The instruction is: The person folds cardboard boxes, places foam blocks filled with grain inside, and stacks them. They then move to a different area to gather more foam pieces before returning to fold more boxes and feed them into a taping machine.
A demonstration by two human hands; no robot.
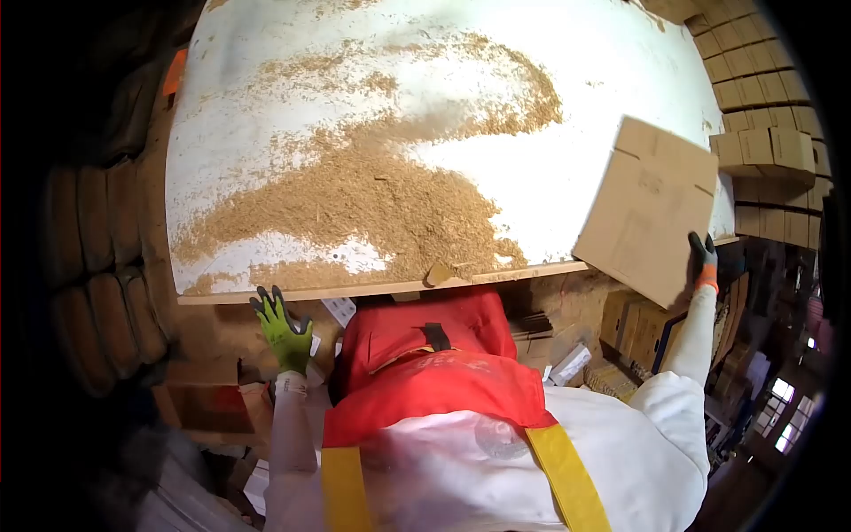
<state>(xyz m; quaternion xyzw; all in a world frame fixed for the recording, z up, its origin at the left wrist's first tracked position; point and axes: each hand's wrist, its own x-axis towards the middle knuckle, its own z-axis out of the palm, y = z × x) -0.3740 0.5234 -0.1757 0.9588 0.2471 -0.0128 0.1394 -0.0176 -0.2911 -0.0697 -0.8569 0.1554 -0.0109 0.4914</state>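
A white table with a wooden front edge point(355, 292) carries a wide heap of brown shredded material point(372, 199). My left hand point(284, 330), in a green glove with dark fingertips, has its fingers spread near the table's front left edge and holds nothing. At the right, my right hand point(705, 259), in a dark glove with an orange cuff, grips the lower right edge of a flat, folded cardboard box point(654, 208). Part of the cardboard lies over the table's right front corner. Some of the right fingers are hidden behind it.
Stacked cardboard boxes point(762, 151) stand beyond the table's right side. Brown filled sacks point(93, 222) are piled at the left. An open carton point(204, 399) sits at the lower left. More flattened cardboard point(640, 326) stands below the table's right edge. A small brown object point(438, 274) lies at the front edge.
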